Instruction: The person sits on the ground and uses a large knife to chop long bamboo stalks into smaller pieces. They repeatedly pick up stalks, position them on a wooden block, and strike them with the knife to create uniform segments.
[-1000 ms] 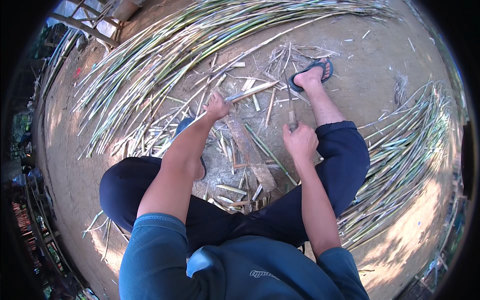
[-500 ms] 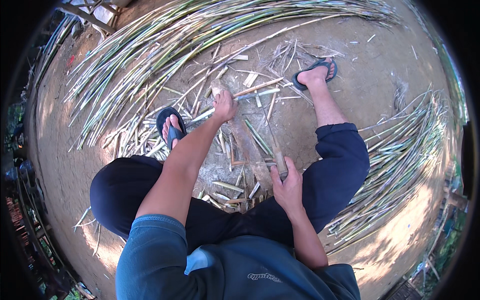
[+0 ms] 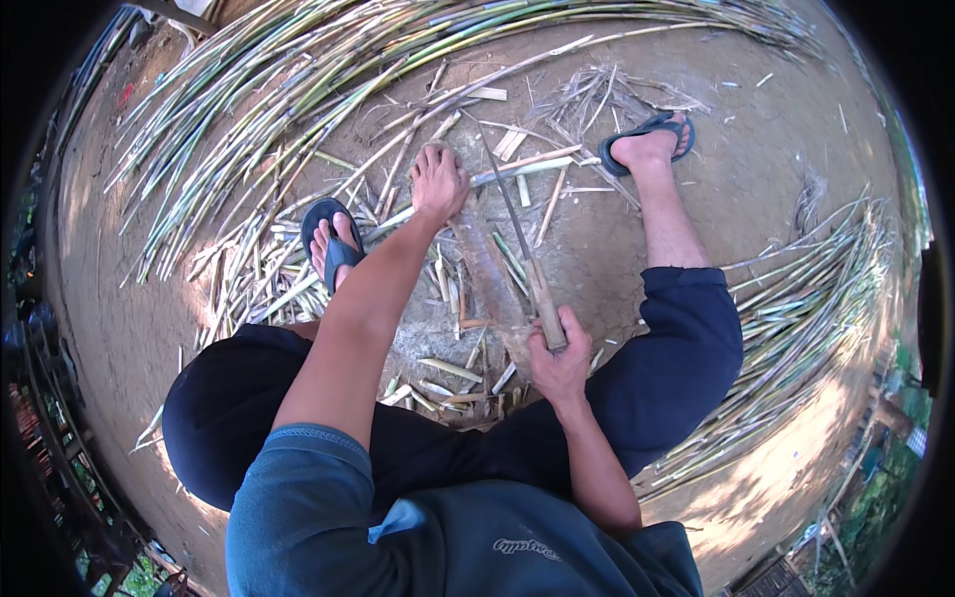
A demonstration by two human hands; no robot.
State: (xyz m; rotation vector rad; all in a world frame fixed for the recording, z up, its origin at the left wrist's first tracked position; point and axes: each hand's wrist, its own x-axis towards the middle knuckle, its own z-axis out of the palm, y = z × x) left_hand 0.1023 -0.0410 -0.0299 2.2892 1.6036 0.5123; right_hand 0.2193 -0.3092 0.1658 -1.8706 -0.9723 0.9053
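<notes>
My left hand (image 3: 439, 186) is closed over a pale green cane stalk (image 3: 542, 166), pressing it down across the far end of a long wooden block (image 3: 487, 269). Its fingertips curl forward and are partly hidden. My right hand (image 3: 560, 360) grips the wooden handle of a long, thin-bladed knife (image 3: 514, 216). The blade points away from me, passing over the stalk just right of my left hand; whether it touches the stalk I cannot tell. Short cut cane pieces (image 3: 450, 369) lie around the block between my legs.
A large heap of long cane stalks (image 3: 298, 90) spreads across the far side and left. Another pile (image 3: 796, 338) lies at the right. My sandalled feet stand either side of the block, with split scraps (image 3: 510, 144) and dry fibres (image 3: 607, 99) beyond it.
The knife has been raised and its blade swung left, closer to my left hand. My left hand's fingers have shifted forward over the block's end. The view has tilted slightly.
</notes>
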